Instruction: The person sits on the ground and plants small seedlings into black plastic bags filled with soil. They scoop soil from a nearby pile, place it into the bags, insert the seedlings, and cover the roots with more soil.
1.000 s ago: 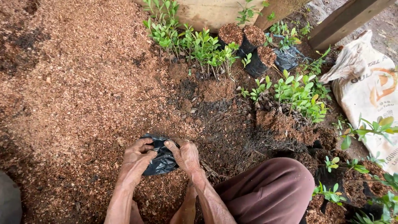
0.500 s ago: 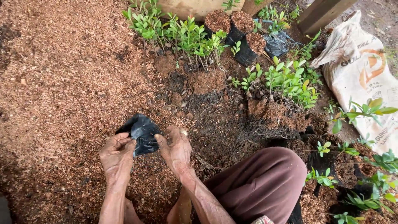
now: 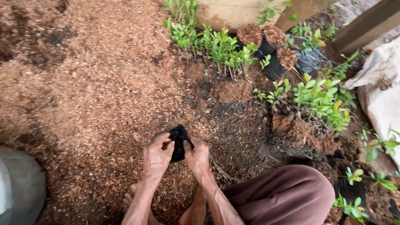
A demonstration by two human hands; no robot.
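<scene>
**Black bag drawn tight between both hands**

Both hands have closed in together since a moment ago, bunching the black plastic bag [image 3: 179, 141]. Left hand [image 3: 157, 156] and right hand [image 3: 197, 157] pinch its mouth, over the sawdust bed [image 3: 83, 83]. Beyond the bag stand seedlings [image 3: 216, 46]. Spreading the rim evenly seems wise.

**A backyard plant nursery**

Reddish sawdust [image 3: 83, 83] and dark soil cover the ground. Rows of green seedlings [image 3: 216, 43] stand beside soil-filled black grow bags [image 3: 271, 46], a white sack [image 3: 381, 91], and wooden boards [image 3: 233, 12].
</scene>
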